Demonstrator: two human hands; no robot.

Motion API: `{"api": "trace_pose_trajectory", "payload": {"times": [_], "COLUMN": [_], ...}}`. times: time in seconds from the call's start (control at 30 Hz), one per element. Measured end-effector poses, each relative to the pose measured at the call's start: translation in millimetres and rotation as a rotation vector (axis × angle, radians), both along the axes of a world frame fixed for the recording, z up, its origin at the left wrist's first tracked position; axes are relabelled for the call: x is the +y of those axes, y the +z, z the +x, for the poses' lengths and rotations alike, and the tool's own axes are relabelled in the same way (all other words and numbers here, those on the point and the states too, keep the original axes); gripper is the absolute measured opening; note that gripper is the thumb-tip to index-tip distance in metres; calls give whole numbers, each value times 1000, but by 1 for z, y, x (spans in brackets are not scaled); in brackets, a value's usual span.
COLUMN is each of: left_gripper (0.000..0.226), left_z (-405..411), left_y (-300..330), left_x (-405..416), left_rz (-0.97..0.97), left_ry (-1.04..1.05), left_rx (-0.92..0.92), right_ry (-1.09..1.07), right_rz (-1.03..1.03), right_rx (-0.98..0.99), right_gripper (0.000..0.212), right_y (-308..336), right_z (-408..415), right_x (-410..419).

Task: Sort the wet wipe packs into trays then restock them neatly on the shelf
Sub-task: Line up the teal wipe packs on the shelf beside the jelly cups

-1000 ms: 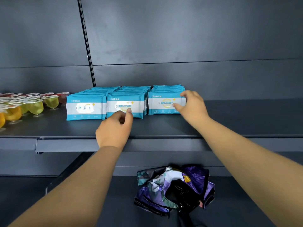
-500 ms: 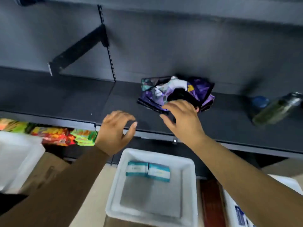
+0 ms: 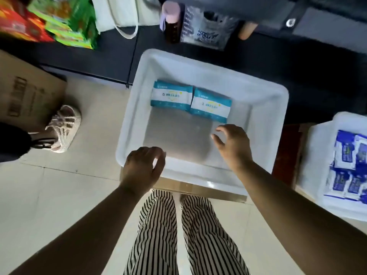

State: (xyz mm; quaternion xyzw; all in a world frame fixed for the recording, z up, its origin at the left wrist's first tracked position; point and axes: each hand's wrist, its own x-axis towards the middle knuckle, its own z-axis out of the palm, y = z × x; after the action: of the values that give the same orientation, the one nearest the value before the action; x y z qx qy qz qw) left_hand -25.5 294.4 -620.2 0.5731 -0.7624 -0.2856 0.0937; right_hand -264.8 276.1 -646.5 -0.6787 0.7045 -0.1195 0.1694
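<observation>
A white plastic tray (image 3: 264,92) stands on a cardboard box below me. Two teal-and-white wet wipe packs lie side by side at its far end, the left pack (image 3: 171,96) and the right pack (image 3: 211,105). My left hand (image 3: 142,168) hovers over the tray's near left rim, fingers loosely curled and holding nothing. My right hand (image 3: 233,144) is over the tray's near right part, fingers spread and empty, just short of the right pack.
A second white tray (image 3: 313,155) with several blue wipe packs (image 3: 349,163) sits at the right. A cardboard box (image 3: 25,92) and another person's shoe (image 3: 63,128) are at the left. The dark bottom shelf (image 3: 111,56) carries snack packs, a bottle (image 3: 171,22) and bags.
My view has dropped from the upper shelf with stacked teal packs down to the tray on the floor. Both hands left the shelf packs and came down over the tray, empty.
</observation>
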Motion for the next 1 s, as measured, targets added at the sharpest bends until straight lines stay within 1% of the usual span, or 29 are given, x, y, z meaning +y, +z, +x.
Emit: {"api": "trace_pose_trajectory", "payload": {"times": [0.07, 0.17, 0.27, 0.37, 0.43, 0.5, 0.53, 0.57, 0.6, 0.63, 0.67, 0.7, 0.77, 0.8, 0.87, 0.9, 0.97, 1.0], "left_gripper": [41, 41, 36, 35, 34, 34, 34, 34, 35, 36, 39, 40, 38, 38, 38, 39, 43, 45], "left_z": [-11, -29, -36, -37, -38, -39, -39, -39, -40, -41, -44, -47, -50, -52, -57, -59, -62, -65], "left_y": [-26, -52, -68, -72, -72, -73, -74, -74, -72, -68, -63, -60, -57, -57, -58, -62, -74, -81], "left_x": [1, 0, 5, 8, 7, 7, 8, 7, 5, 2, -3, -9, -21, -29, -55, -69, -99, -113], "left_rz": [40, 49, -47, -67, -101, -108, -100, -93, -64, -6, 93, 190, 266, 264, 217, 207, 192, 183], "left_ry": [56, 196, 226, 273, 252, 226, 226, 225, 227, 240, 267, 314, 410, 442, 474, 496, 524, 503], "left_rx": [17, 24, -105, -113, -149, -161, -169, -181, -197, -210, -221, -208, -80, -4, 41, 39, 27, 0], "right_ry": [-113, -373, -613, -787, -844, -874, -887, -912, -951, -991, -1034, -1077, -1149, -1184, -1233, -1247, -1249, -1243], "right_rz": [77, 248, 421, 489, 523, 535, 544, 555, 560, 560, 557, 553, 554, 549, 539, 530, 517, 507], "right_rx": [6, -18, -139, -321, -440, -593, -639, -660, -680, -708, -747, -795, -884, -928, -1008, -1027, -1042, -1035], "right_gripper": [28, 35, 41, 49, 49, 43, 36, 25, 16, 19, 23, 23, 19, 17, 9, 11, 30, 35], "right_y": [-31, -61, -89, -106, -112, -115, -117, -117, -115, -114, -110, -106, -96, -91, -81, -76, -71, -69], "right_z": [-14, -31, -42, -46, -45, -43, -42, -42, -41, -41, -41, -43, -46, -49, -54, -57, -60, -62], "right_x": [-2, -25, -58, -80, -90, -95, -94, -93, -90, -85, -81, -77, -64, -57, -41, -34, -21, -15]}}
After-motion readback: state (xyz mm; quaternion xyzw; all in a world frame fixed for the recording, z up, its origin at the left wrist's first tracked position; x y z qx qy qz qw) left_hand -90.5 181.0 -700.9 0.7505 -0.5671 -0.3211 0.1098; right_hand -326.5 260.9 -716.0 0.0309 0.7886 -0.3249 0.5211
